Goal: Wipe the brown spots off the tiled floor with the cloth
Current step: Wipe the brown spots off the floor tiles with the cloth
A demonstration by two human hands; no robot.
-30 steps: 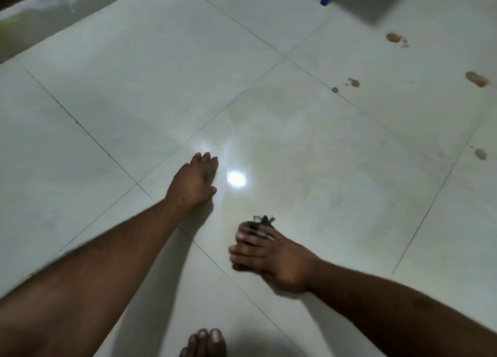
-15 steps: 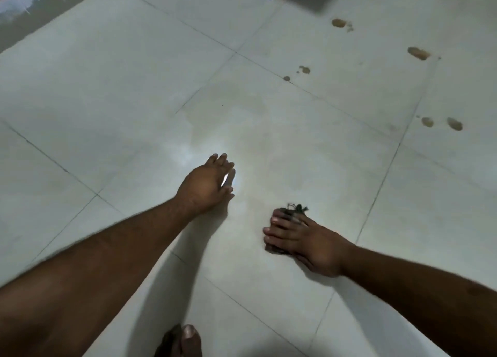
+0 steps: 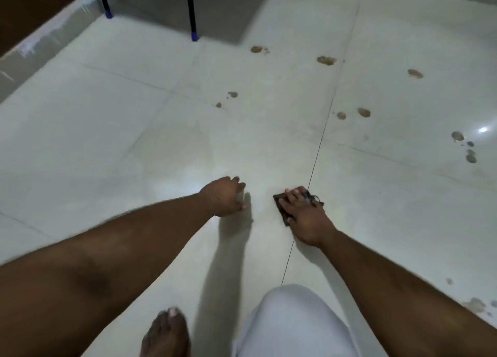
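Pale grey-white tiled floor (image 3: 134, 141), brown spots (image 3: 326, 60), dark brown cloth (image 3: 281, 208), black legs (image 3: 191, 7) with blue tips

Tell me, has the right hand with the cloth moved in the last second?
Yes. The right hand, on the cloth, went rightward: it was left of the dark grout line and now lies across it.

Home room: tiled floor (image 3: 134, 147), furniture legs (image 3: 191, 10).

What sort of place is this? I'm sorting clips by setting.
Probably a room in a home: a glossy tiled floor, two thin black furniture legs with blue feet, and a barefoot person wiping with a cloth.
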